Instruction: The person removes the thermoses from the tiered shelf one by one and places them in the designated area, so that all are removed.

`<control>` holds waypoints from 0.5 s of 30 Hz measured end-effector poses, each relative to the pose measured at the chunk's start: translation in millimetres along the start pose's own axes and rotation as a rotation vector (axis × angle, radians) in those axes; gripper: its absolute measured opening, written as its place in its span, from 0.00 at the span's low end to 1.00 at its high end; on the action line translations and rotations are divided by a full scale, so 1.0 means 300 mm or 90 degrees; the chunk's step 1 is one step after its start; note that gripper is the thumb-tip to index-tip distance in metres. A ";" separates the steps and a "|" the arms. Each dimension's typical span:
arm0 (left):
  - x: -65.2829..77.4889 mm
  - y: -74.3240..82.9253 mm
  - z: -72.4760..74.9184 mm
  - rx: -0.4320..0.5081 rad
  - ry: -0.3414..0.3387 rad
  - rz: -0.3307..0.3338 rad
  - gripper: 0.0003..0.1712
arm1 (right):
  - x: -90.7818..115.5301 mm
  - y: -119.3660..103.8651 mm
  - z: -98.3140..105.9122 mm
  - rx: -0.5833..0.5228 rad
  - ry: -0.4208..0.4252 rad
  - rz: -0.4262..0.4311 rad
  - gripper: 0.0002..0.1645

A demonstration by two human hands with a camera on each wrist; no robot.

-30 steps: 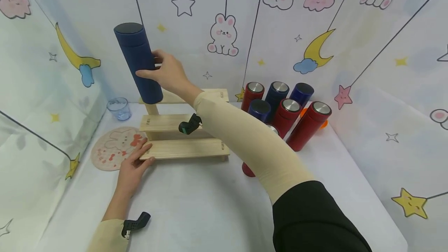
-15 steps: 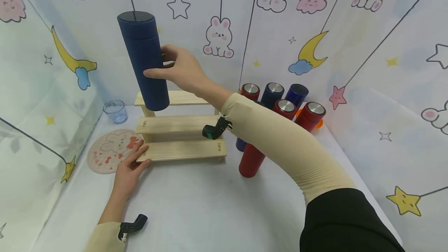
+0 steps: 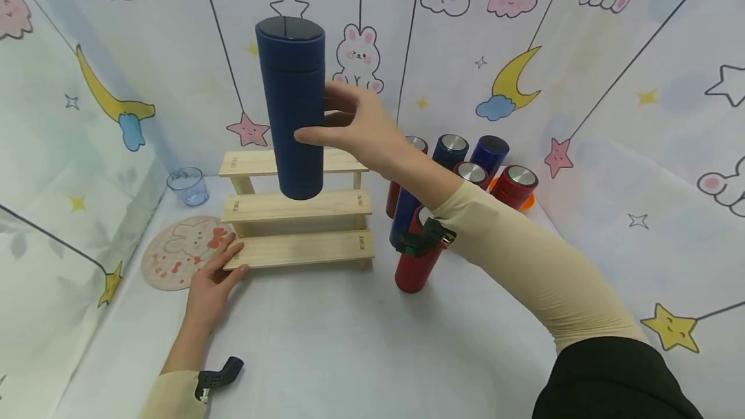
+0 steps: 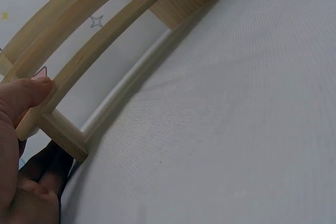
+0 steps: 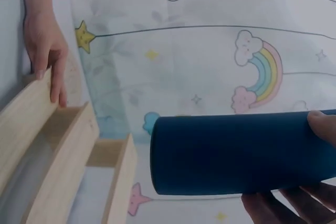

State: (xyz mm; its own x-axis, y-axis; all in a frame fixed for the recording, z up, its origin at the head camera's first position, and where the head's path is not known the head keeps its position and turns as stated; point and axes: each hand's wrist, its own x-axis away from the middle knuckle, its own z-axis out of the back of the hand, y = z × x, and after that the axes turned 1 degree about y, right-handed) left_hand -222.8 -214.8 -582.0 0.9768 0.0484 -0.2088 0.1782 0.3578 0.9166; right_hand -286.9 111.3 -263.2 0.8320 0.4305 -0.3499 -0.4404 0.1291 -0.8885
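A navy blue thermos point(image 3: 293, 108) is held in the air over the three-step wooden rack point(image 3: 297, 207). My right hand point(image 3: 369, 128) grips it from the right side, thumb in front and fingers behind. In the right wrist view the thermos point(image 5: 236, 153) lies across the picture, thumb on one side and fingers on the other. My left hand point(image 3: 209, 290) holds the left end of the rack's lowest step. The left wrist view has its thumb point(image 4: 29, 93) pressed against the end of a wooden slat point(image 4: 105, 32).
Several red and blue thermoses point(image 3: 518, 185) stand at the right, partly hidden by my right arm. An orange object point(image 3: 528, 202) shows behind them. A blue glass point(image 3: 189, 186) and a round bunny mat point(image 3: 174, 260) are at the left. Printed cloth walls enclose the table point(image 3: 349, 341).
My right hand has carried the thermos to the right and brought it more upright. My left hand has stayed on the rack's end. The head view has shifted slightly.
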 end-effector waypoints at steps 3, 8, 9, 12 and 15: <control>0.002 0.002 0.004 -0.006 0.002 0.001 0.31 | 0.050 -0.008 0.036 -0.011 0.006 -0.002 0.37; 0.001 0.007 0.007 0.011 0.004 0.006 0.31 | 0.139 -0.037 0.095 0.005 0.031 -0.021 0.39; 0.000 0.009 0.006 0.017 0.004 0.006 0.31 | 0.157 -0.043 0.107 0.013 0.038 -0.022 0.39; -0.005 0.010 0.003 0.031 0.002 0.007 0.31 | 0.206 -0.058 0.141 0.032 0.058 -0.017 0.39; -0.008 0.009 0.000 0.033 0.003 0.014 0.31 | 0.245 -0.073 0.176 0.037 0.078 -0.019 0.39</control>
State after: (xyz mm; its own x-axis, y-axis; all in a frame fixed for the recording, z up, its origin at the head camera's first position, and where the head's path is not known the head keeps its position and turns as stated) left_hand -224.8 -214.0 -579.0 0.9801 0.0596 -0.1894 0.1625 0.3079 0.9375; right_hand -233.9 187.1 -253.6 0.8787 0.3132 -0.3602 -0.4305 0.1939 -0.8815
